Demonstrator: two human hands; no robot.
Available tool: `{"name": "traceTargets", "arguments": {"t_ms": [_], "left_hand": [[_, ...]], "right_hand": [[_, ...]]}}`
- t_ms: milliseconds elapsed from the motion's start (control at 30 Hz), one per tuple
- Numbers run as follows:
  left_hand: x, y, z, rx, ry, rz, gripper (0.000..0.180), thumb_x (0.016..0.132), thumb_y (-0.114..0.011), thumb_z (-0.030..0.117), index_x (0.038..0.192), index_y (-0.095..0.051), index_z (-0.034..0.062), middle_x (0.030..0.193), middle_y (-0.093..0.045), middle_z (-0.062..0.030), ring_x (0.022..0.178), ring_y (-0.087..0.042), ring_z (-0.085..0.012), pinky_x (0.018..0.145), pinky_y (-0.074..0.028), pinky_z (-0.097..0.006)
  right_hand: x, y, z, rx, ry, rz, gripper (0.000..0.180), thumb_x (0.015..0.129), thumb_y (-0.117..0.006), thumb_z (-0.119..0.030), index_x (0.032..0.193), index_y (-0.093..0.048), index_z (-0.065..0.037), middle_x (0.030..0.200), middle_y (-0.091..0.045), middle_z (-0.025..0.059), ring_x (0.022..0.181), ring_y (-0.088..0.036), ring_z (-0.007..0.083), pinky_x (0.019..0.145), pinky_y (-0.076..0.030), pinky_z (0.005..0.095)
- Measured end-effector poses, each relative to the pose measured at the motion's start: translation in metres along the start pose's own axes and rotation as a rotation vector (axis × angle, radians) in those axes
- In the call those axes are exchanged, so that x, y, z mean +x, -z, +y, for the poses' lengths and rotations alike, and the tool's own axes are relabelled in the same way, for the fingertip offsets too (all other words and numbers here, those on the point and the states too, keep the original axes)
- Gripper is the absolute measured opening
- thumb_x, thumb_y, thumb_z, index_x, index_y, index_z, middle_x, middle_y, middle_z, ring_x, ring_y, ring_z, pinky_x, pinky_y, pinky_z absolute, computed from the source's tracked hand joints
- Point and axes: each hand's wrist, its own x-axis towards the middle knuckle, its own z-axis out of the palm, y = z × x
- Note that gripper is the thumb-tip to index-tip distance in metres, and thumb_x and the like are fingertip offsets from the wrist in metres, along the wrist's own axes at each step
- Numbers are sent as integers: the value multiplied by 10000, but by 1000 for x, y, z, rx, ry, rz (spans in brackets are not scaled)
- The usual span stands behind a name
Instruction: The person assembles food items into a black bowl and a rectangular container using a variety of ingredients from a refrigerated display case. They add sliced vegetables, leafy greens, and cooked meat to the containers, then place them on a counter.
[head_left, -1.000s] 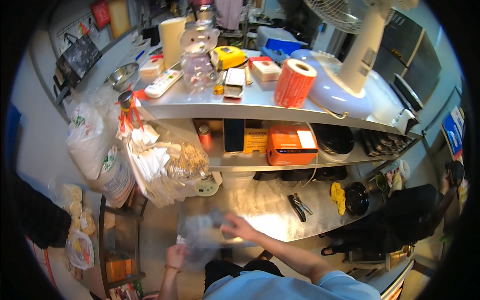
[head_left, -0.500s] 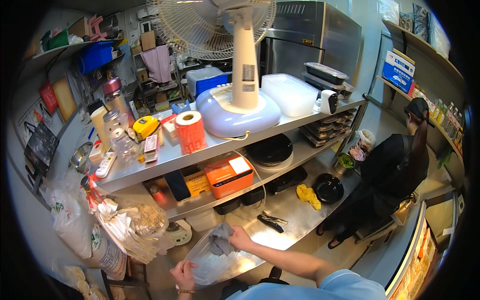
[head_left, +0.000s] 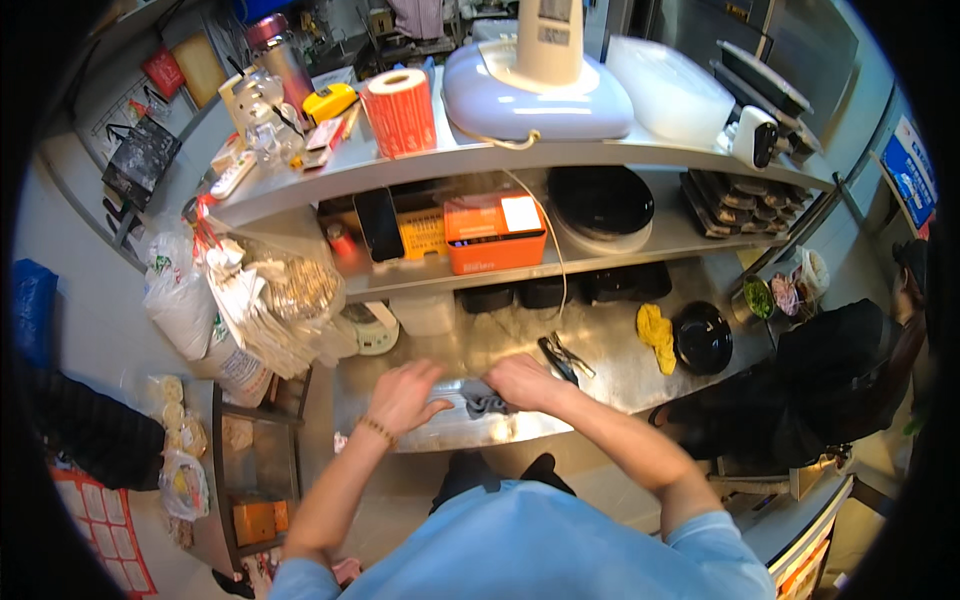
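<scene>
A grey cloth (head_left: 487,402) lies bunched under the fingers of my right hand (head_left: 525,382), which is closed on it. Around the cloth, a clear plastic container (head_left: 455,408) shows only faintly against the shiny steel worktop (head_left: 620,385). My left hand (head_left: 403,398) is at the container's left end, thumb on the near side and fingers on the far side. A beaded bracelet circles that wrist. Just beyond my right hand lies a black-handled tool with metal jaws (head_left: 560,358), its exact kind unclear.
A yellow cloth (head_left: 656,338) and a black bowl (head_left: 703,338) sit to the right. A kitchen scale (head_left: 373,328) stands at the left. Shelves above carry an orange box (head_left: 495,235) and a fan base (head_left: 538,90). A person in black (head_left: 820,390) stands at the right.
My view has tipped downward and come closer over the worktop. The container, held up tilted before, is lower now. My right hand still has the grey cloth.
</scene>
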Motion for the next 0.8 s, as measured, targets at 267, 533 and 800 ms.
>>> {"name": "traceTargets", "arguments": {"t_ms": [267, 533, 800], "left_hand": [[-7, -43, 47, -1060, 664, 266, 363, 977, -576, 248, 747, -672, -15, 674, -679, -91, 591, -637, -145, 501, -510, -291], [-12, -105, 76, -1242, 817, 617, 330, 1006, -532, 253, 1280, -573, 74, 835, -628, -51, 544, -523, -80, 486, -489, -230], [15, -89, 69, -1301, 681, 774, 499, 1032, -460, 210, 1500, -330, 97, 1062, -590, -70, 774, -660, -149, 624, -582, -306]], "right_hand": [[-21, -2, 37, 1027, -254, 680, 410, 707, -860, -219, 1044, -691, -55, 941, -735, 75, 837, -689, 147, 758, -545, 325], [-44, -56, 7, 774, -508, 269, 892, 699, -846, -412, 1395, -432, -37, 1308, -567, 204, 1183, -568, 366, 989, -458, 421], [-5, -46, -48, 314, -5, 576, 735, 897, -563, -155, 1466, -189, 122, 1547, -69, 353, 1453, -133, 449, 1163, -199, 531]]}}
